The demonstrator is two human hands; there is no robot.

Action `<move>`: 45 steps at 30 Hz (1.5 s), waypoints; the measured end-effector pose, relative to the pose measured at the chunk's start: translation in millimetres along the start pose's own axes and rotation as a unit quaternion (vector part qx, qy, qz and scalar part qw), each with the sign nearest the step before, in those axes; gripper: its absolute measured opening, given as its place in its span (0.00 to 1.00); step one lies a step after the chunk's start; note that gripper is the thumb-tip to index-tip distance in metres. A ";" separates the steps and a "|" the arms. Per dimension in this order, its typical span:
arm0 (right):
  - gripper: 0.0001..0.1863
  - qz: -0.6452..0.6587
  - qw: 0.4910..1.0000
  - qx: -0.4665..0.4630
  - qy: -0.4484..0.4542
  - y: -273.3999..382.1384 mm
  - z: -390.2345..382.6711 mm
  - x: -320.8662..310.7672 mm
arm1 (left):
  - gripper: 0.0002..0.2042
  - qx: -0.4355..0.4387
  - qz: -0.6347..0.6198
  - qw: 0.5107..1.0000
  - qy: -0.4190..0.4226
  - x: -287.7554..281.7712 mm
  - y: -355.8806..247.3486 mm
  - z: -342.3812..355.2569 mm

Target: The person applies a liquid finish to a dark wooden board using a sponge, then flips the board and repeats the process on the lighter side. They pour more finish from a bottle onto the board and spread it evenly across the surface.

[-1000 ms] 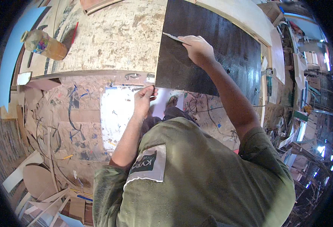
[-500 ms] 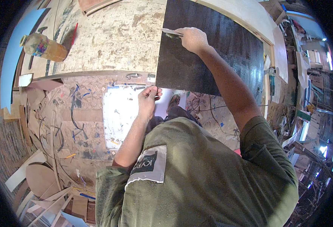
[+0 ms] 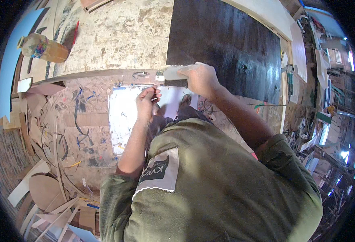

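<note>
My right hand [image 3: 203,80] is closed round a flat, pale scraper [image 3: 175,73] at the near left corner of a dark board [image 3: 226,44]. The scraper's blade points left and overlaps the board's left edge. The board lies on the workbench with a wet-looking sheen toward its right side. My left hand [image 3: 147,101] hovers just off the bench's front edge, left of the scraper. Its fingers are half curled with gaps between them, and nothing shows in them.
On the worn bench top [image 3: 121,36] stand a cloudy plastic bottle [image 3: 44,48] and a red pen [image 3: 76,32]. A white panel [image 3: 125,117] lies on the floor below. Offcuts [image 3: 48,191] are heaped at the lower left. Pale sheets [image 3: 262,18] lie beyond the board.
My right hand has drawn the scraper toward me, from the board's middle left to its near left corner. My left hand has come away from that corner, moving left.
</note>
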State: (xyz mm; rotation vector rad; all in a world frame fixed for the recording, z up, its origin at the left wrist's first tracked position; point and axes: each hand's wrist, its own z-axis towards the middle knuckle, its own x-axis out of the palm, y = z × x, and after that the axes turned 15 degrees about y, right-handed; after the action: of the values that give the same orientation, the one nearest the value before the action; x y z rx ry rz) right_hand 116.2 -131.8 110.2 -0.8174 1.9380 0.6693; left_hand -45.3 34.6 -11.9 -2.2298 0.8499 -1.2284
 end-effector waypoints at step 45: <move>0.17 -0.016 0.996 0.087 0.017 -115.9 -5.7 -21.6 | 0.08 0.057 -0.089 0.994 -0.007 54.0 23.7 8.6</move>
State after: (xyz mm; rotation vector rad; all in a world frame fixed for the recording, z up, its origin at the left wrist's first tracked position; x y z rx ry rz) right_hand 209.6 -203.5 117.2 -0.7538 1.9784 0.4614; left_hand -22.7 -19.3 0.0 -2.2569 0.5685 -1.3050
